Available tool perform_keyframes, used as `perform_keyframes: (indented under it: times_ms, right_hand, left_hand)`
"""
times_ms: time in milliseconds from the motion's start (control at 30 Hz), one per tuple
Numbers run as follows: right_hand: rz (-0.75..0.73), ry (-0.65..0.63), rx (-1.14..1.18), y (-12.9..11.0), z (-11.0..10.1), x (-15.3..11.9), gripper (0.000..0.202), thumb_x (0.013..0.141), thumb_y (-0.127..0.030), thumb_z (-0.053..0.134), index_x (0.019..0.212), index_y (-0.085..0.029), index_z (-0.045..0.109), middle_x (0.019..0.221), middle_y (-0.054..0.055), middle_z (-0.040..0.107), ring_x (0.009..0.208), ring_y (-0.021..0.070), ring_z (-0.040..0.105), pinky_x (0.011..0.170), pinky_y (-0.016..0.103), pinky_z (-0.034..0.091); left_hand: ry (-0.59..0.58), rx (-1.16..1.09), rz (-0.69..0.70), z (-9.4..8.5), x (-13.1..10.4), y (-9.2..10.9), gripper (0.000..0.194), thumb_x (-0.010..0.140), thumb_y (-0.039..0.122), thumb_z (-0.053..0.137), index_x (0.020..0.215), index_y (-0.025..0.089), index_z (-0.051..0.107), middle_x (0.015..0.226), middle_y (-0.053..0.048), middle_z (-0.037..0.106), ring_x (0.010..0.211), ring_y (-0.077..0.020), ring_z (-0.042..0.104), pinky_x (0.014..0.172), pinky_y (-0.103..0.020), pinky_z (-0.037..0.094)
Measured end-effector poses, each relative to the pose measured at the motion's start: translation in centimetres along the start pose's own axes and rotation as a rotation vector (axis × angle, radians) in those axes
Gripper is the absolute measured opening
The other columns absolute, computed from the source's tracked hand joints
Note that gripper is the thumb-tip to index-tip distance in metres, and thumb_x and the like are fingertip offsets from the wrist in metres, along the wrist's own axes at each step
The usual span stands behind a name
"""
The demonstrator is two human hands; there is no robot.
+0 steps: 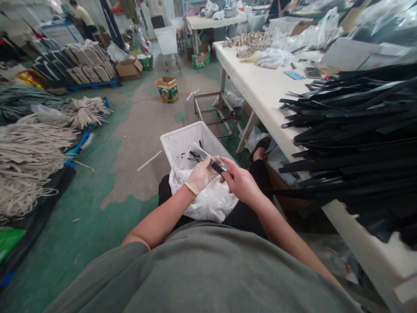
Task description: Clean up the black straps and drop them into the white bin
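Note:
My left hand [201, 174], in a pale thin glove, is closed on a black strap [217, 168] with a clear plastic film [199, 150] around its far end. The bare fingers of my right hand [239, 179] pinch the strap's near end. Both hands are above a white plastic bin [177, 138] between my knees. Small black scraps lie inside the bin, and a crumpled white plastic bag [210, 202] hangs over its near side. The far end of the strap is partly hidden by my left hand and the film.
On the right, a white table [243, 80] carries a large pile of black straps [345, 130] and metal pieces [249, 41]. Bundles of beige cords [32, 152] lie at left. A metal frame [213, 113] and a green-yellow carton [167, 90] stand ahead. Another person [83, 17] is far left.

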State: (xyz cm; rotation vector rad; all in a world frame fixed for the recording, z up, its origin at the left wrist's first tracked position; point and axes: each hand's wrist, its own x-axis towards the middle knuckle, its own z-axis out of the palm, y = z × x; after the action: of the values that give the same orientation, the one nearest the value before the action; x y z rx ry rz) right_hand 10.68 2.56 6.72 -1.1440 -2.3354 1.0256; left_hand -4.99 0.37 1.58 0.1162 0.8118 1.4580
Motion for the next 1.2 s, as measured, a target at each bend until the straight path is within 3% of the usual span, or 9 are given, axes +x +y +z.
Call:
perform_keyframes:
  times_ms: [100, 267, 400, 600, 767, 933, 1133, 1200]
  right_hand:
    - [0.014, 0.030, -0.031, 0.2, 0.6, 1.1, 0.054, 0.092, -0.017, 0.049, 0.145, -0.016, 0.042, 0.081, 0.001, 0.075, 0.046, 0.0109, 0.059, 0.057, 0.023, 0.047]
    - [0.002, 0.012, -0.018, 0.6, 0.8, 1.3, 0.053, 0.092, -0.019, 0.049, 0.145, -0.022, 0.042, 0.081, -0.002, 0.075, 0.042, 0.0096, 0.057, 0.056, 0.023, 0.046]
    - [0.048, 0.037, -0.061, 0.6, 1.0, 1.5, 0.054, 0.092, -0.017, 0.048, 0.146, -0.017, 0.041, 0.077, 0.000, 0.075, 0.048, 0.0130, 0.061, 0.058, 0.025, 0.048]
    - [0.064, -0.031, -0.039, 1.0, 1.1, 0.9, 0.056, 0.092, -0.020, 0.050, 0.147, -0.021, 0.040, 0.084, -0.002, 0.075, 0.045, 0.0109, 0.059, 0.060, 0.025, 0.048]
    - [0.112, -0.013, -0.095, 1.3, 1.6, 1.5, 0.055, 0.092, -0.020, 0.050, 0.147, -0.018, 0.041, 0.080, 0.001, 0.075, 0.052, 0.0133, 0.062, 0.061, 0.024, 0.047]
    - [0.079, 0.005, -0.135, 1.2, 0.7, 0.7, 0.058, 0.090, -0.022, 0.053, 0.147, -0.020, 0.041, 0.082, 0.000, 0.076, 0.060, 0.0144, 0.064, 0.061, 0.023, 0.044]
    - [0.099, 0.015, -0.225, 0.7, 0.9, 1.6, 0.055, 0.091, -0.022, 0.053, 0.146, -0.020, 0.045, 0.093, 0.004, 0.076, 0.070, 0.0171, 0.067, 0.067, 0.025, 0.046]
    - [0.075, -0.006, -0.192, 0.7, 0.4, 1.3, 0.057, 0.091, -0.026, 0.056, 0.146, -0.020, 0.044, 0.095, 0.004, 0.076, 0.068, 0.0169, 0.067, 0.066, 0.025, 0.046]
  left_hand:
    - [-0.076, 0.022, -0.019, 0.4, 0.2, -0.9, 0.028, 0.096, 0.034, 0.054, 0.084, 0.014, 0.068, 0.077, -0.005, 0.068, 0.060, -0.0127, 0.061, 0.064, -0.026, 0.051]
    - [-0.051, 0.020, 0.013, -0.2, 0.7, -1.0, 0.028, 0.098, 0.033, 0.050, 0.091, 0.013, 0.069, 0.088, -0.007, 0.071, 0.075, -0.0154, 0.067, 0.071, -0.027, 0.053]
    - [-0.083, 0.062, -0.034, -0.6, 1.0, -1.8, 0.025, 0.092, 0.037, 0.060, 0.084, 0.014, 0.068, 0.078, -0.006, 0.069, 0.062, -0.0141, 0.062, 0.061, -0.025, 0.050]
    - [-0.007, 0.029, -0.016, -1.5, 1.0, -1.5, 0.022, 0.095, 0.034, 0.056, 0.097, 0.016, 0.069, 0.093, -0.008, 0.073, 0.086, -0.0178, 0.069, 0.077, -0.028, 0.053]
    - [-0.036, 0.033, -0.057, -1.2, 1.2, -2.5, 0.024, 0.097, 0.031, 0.051, 0.087, 0.016, 0.067, 0.076, -0.004, 0.070, 0.063, -0.0143, 0.064, 0.061, -0.025, 0.051]
    - [0.025, -0.012, -0.054, -1.5, 0.8, -0.7, 0.033, 0.102, 0.032, 0.042, 0.096, 0.014, 0.068, 0.091, -0.007, 0.073, 0.083, -0.0153, 0.069, 0.074, -0.026, 0.053]
    - [0.003, 0.006, -0.129, -1.1, 0.7, -2.3, 0.029, 0.100, 0.030, 0.045, 0.095, 0.014, 0.069, 0.083, -0.006, 0.073, 0.074, -0.0147, 0.068, 0.075, -0.026, 0.053]
    - [0.011, 0.004, -0.102, -1.5, 0.8, -1.5, 0.029, 0.100, 0.032, 0.047, 0.101, 0.015, 0.069, 0.087, -0.007, 0.073, 0.076, -0.0152, 0.069, 0.076, -0.026, 0.053]
